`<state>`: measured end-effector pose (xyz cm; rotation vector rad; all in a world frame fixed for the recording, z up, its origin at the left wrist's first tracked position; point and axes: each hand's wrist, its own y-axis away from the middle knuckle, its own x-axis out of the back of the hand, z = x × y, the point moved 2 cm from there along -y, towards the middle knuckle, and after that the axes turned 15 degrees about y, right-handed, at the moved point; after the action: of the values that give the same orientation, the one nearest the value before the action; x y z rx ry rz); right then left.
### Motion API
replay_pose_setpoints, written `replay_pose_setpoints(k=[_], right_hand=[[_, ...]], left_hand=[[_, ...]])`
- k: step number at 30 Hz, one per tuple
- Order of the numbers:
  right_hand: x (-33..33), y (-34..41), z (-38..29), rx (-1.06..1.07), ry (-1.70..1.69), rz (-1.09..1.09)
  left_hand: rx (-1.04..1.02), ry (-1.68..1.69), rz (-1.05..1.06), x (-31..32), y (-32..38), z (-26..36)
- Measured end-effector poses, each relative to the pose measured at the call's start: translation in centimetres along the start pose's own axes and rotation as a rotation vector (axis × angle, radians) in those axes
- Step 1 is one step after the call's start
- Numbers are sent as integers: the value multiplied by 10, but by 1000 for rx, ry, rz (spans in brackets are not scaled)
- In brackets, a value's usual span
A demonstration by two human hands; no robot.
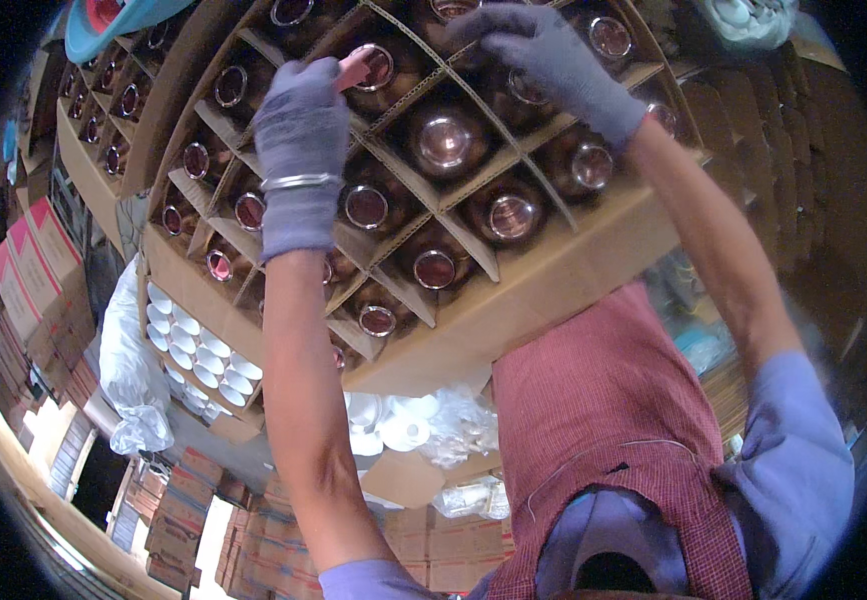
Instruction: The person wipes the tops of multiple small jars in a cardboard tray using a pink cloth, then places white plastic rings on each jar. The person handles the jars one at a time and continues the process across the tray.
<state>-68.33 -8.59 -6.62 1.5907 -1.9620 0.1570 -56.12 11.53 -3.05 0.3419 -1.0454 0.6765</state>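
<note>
A large cardboard box [546, 281] with corrugated dividers [452, 206] stands before me, glass vessels in its compartments. My left hand [302, 150], in a grey-purple glove with a metal bangle over it, grips a pink piece [353, 69] whose tip lies at the mouth of one glass vessel [373, 67]. Over the upper part of the box reaches my right hand [534, 64], gloved too, its fingers spread near a divider and a glass rim; nothing shows in it. A round glass base or mouth [444, 141] catches light between the hands. Something pink lies inside a glass [219, 265] at the lower left.
Another divided box of glasses [88, 176] stands at the left, a light-blue basin [84, 37] above it. White cylinders [200, 345] fill a carton below. A plastic bag [133, 360] hangs beside it. Stacked cartons [35, 255] line the left; flattened cardboard [763, 135] stands at the right.
</note>
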Motion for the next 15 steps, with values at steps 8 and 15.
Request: replay_pose_setpoints(k=[8, 15], right_hand=[[-36, 13, -6, 240, 158, 191], [-45, -6, -13, 186, 269, 145]], left_hand=[[-138, -272, -348, 3, -25, 10], [90, 244, -124, -43, -14, 6]])
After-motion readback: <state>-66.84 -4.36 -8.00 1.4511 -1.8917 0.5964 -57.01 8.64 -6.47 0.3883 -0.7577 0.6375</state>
